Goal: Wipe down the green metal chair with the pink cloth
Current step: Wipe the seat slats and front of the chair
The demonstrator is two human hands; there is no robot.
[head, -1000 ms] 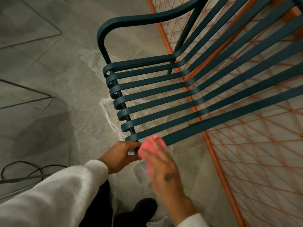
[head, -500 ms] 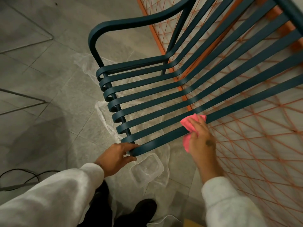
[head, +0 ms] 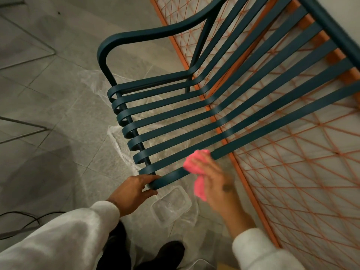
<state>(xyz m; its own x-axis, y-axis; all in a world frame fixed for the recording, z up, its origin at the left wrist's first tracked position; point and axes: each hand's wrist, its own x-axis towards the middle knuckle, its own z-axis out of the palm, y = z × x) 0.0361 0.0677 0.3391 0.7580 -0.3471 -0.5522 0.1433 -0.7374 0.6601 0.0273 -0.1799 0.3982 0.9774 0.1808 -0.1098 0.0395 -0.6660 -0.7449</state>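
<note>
The green metal chair [head: 194, 115] has long flat slats running from the seat's front edge up into the back, plus a curved armrest at the far left. My right hand [head: 216, 180] holds the pink cloth [head: 196, 162] bunched against the nearest slat, partway along it; the hand is blurred with motion. A tail of the cloth hangs below the slat. My left hand [head: 132, 189] grips the curled front end of that same slat, thumb underneath.
An orange wire-mesh frame [head: 292, 162] stands right behind the chair. Clear plastic sheeting [head: 120, 152] and a clear plastic container [head: 171, 207] lie on the grey tiled floor under the seat. My dark shoe [head: 169, 252] is below; a black cable [head: 23, 217] lies at left.
My right hand has slid the cloth back toward the front end of the nearest slat, after going out along it. My left hand has kept its hold on the slat end.
</note>
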